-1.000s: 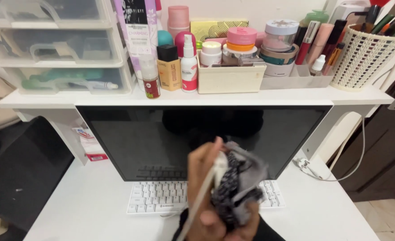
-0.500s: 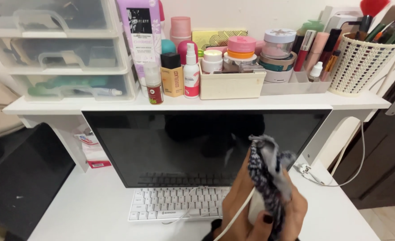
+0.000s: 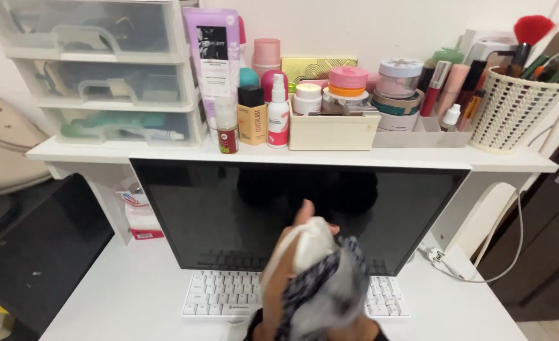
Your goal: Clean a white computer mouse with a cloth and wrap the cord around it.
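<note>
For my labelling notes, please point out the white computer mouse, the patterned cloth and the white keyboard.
white computer mouse [image 3: 313, 243], head view, on its rounded back.
patterned cloth [image 3: 330, 293], head view, on the grey bunched middle.
white keyboard [image 3: 219, 295], head view, on the keys left of the hands.

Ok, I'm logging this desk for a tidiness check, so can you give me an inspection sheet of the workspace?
Surface: white desk, bare at the front left.
Job's things: white mouse with its cord, patterned grey cloth wrapped against it.
Clutter: shelf packed with bottles, jars, clear drawers and a white basket of brushes.
Hands: left hand grips the mouse; right hand is mostly hidden under the cloth.
Cables: mouse cord; white cable with plug at the right.
Surroundings: dark monitor, white keyboard, beige bag at the left.
</note>
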